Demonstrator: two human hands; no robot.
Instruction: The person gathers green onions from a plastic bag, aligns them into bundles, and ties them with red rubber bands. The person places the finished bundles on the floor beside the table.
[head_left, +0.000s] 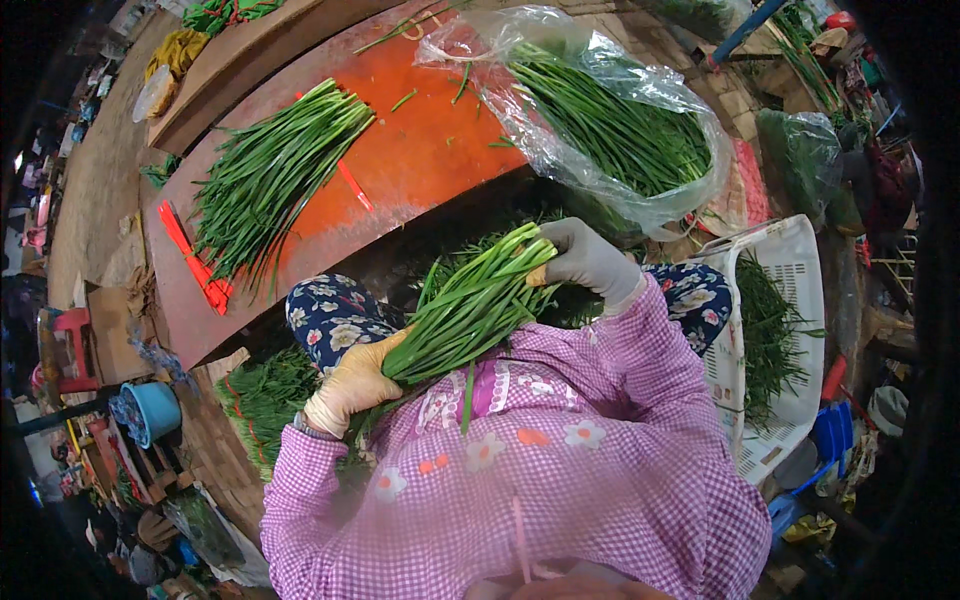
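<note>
A bunch of green garlic chives (465, 311) lies slantwise across my lap, its pale stem ends up and to the right. My left hand (356, 382), in a cream glove, grips the leafy part low on the left. Around the stem ends is my right hand (585, 259), in a grey glove. On the orange-red board in front of me (427, 161) rests a second bunch of chives (281, 176), with a red strip (354, 186) beside it. More red strips (196, 262) lie at the board's left part. A clear plastic bag (517, 112) with chives (615, 120) overlaps the board's right end.
A white plastic crate (780, 450) with loose greens (765, 337) stands at my right. Bundled greens with a red tie (262, 405) lie by my left knee. Farther left is a light blue bucket (161, 412). A wooden beam (262, 64) runs behind the board.
</note>
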